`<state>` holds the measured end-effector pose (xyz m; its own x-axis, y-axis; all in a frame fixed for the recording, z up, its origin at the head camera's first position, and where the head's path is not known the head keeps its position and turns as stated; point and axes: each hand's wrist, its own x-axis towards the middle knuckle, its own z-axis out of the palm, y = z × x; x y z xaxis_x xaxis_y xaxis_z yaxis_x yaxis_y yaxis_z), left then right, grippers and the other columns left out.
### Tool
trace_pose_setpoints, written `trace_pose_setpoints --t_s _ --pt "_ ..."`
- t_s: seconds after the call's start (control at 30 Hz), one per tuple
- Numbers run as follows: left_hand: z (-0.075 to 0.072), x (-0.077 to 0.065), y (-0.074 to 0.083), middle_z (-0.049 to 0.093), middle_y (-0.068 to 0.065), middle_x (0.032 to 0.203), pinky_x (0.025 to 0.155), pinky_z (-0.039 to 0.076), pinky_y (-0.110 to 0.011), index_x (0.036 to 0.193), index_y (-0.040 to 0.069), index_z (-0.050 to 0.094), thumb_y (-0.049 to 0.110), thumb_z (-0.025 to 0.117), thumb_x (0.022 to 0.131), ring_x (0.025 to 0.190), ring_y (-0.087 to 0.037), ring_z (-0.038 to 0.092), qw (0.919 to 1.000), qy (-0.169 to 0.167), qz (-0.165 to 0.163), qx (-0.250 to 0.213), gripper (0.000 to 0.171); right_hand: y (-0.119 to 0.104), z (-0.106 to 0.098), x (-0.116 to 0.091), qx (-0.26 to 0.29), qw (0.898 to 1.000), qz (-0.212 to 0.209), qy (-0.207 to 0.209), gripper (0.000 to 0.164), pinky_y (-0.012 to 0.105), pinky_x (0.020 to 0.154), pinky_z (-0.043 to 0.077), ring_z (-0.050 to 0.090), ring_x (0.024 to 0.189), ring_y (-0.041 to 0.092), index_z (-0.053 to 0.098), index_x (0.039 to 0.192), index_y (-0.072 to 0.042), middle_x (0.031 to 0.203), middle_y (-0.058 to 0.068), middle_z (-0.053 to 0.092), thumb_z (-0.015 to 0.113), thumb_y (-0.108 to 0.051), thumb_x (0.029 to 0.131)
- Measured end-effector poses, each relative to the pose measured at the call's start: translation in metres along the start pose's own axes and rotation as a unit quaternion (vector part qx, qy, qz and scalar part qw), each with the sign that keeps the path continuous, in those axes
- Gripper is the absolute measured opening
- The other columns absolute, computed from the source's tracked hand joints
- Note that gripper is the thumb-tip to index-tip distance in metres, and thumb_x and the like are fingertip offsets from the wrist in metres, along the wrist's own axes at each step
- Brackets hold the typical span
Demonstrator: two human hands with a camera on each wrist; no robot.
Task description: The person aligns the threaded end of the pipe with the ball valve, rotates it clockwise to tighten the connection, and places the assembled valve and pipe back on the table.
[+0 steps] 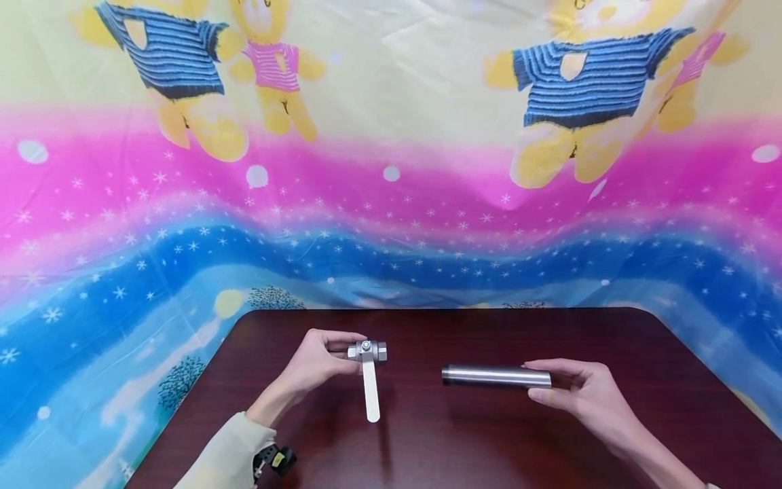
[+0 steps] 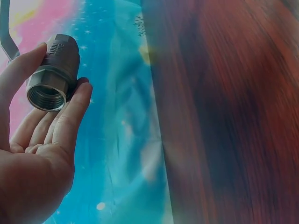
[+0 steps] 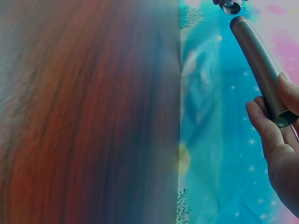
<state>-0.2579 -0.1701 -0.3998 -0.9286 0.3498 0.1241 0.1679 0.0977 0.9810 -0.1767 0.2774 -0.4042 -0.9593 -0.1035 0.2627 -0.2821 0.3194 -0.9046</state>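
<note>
My left hand (image 1: 316, 360) pinches a metal ball valve (image 1: 380, 351) by its left end, thumb on one side and fingers on the other. The valve's flat lever handle (image 1: 371, 397) points toward me. Female threads show inside the open end of the valve (image 2: 49, 91) in the left wrist view. To the right, my right hand (image 1: 583, 390) holds a steel pipe (image 1: 489, 375) near its right end, between thumb and fingers. The pipe lies level, its dark threaded end (image 1: 448, 375) facing the valve. A gap separates pipe and valve, both held above the table.
A dark reddish-brown wooden table (image 1: 427, 448) with rounded far corners lies beneath both hands. Behind it and along the sides hangs a printed cloth (image 1: 391, 224) with bears and snowflakes. A black strap device (image 1: 275, 460) sits at the left wrist.
</note>
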Motion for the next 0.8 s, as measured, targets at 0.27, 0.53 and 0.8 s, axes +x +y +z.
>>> trace_pose_setpoints --t_s 0.27,0.53,0.8 --pt "0.009 0.002 0.006 0.078 -0.018 0.106 0.086 0.060 -0.033 0.126 -0.007 0.072 -0.003 0.083 0.079 0.101 -0.029 0.076 1.0000 0.002 0.002 -0.007 0.049 -0.004 0.010 0.005 0.030 0.999 -0.021 -0.004 0.041 0.032 0.069 0.060 0.074 0.087 0.017 0.075 0.125 0.001 0.110 0.005 0.078 0.086 0.000 0.085" --pt "0.014 0.001 0.013 0.078 -0.018 0.104 0.085 0.060 -0.033 0.125 -0.005 0.074 -0.002 0.085 0.079 0.099 -0.029 0.076 0.9999 -0.011 0.007 -0.004 0.048 -0.010 0.019 0.009 0.048 0.999 -0.023 -0.009 0.041 0.032 0.070 0.061 0.074 0.086 0.018 0.075 0.125 0.001 0.110 0.007 0.078 0.086 0.001 0.085" --pt "0.019 -0.001 0.014 0.078 -0.018 0.104 0.085 0.060 -0.033 0.125 -0.008 0.073 -0.002 0.084 0.078 0.097 -0.026 0.077 0.9998 -0.015 0.007 -0.010 0.049 -0.012 0.023 0.013 0.051 0.998 -0.038 -0.008 0.041 0.031 0.069 0.060 0.074 0.085 0.018 0.076 0.124 0.002 0.107 0.008 0.078 0.086 0.002 0.084"
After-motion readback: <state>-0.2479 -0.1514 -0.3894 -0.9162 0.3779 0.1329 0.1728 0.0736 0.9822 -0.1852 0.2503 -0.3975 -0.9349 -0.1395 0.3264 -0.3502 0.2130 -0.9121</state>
